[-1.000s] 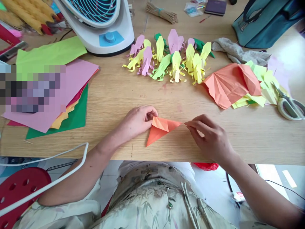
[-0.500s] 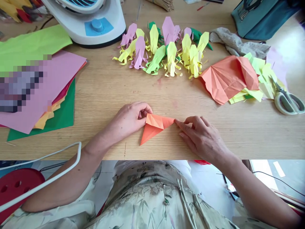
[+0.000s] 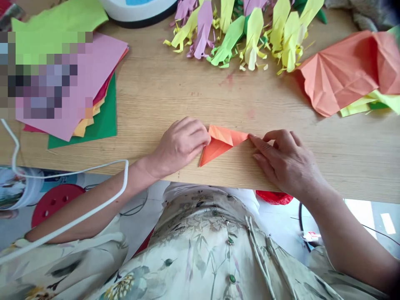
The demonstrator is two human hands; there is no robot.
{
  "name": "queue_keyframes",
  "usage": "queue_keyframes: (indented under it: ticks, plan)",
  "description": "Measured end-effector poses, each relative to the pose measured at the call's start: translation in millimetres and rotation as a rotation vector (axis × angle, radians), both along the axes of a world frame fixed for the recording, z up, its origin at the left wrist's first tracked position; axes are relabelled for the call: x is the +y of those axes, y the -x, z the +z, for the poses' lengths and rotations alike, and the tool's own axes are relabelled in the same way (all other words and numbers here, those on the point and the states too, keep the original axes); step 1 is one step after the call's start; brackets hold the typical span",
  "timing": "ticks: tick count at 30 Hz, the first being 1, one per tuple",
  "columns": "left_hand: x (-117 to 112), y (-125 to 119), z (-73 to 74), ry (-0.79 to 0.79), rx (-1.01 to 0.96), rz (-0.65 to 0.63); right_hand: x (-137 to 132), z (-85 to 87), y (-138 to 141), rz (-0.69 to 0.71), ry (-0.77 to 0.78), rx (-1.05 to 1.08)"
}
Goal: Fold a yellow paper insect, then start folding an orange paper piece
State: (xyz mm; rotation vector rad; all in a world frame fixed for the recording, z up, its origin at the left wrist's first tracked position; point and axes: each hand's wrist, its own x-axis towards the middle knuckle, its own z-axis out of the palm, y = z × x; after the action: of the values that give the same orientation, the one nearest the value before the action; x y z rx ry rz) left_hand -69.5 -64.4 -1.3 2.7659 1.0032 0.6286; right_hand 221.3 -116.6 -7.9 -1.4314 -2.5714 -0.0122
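Note:
A small piece of folded orange paper [image 3: 220, 143] lies near the table's front edge, creased into a pointed shape with a flap folded over its upper left part. My left hand [image 3: 186, 143] is closed, its curled fingers pinching the left edge of the paper. From the other side my right hand [image 3: 286, 162] holds the paper's sharp right tip at its forefinger, the remaining fingers curled. Part of the left edge is hidden behind my left fingers.
Coloured paper sheets [image 3: 104, 110] are stacked at the left. Several cut paper figures [image 3: 229, 37] stand at the back, near a white appliance base [image 3: 140, 14]. Crumpled orange paper [image 3: 343, 75] sits at the right over yellow scraps [image 3: 356, 104]. A white cable [image 3: 78, 168] crosses my left arm.
The view has tilted down and shifted, so the table's back items sit higher. My left fingers have closed more over the paper's left edge. My right hand keeps its place at the tip.

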Motion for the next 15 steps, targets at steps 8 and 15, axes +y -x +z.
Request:
queue_keyframes:
  ticks: [8, 15]
  plan:
    - [-13, 21, 10.8, -0.121, 0.007, -0.237, -1, -1.6, -2, 0.004, 0.002, -0.025]
    - [-7, 17, 15.9, -0.018, -0.052, -0.299, -1, -2.9, -2, -0.002, 0.023, 0.001]
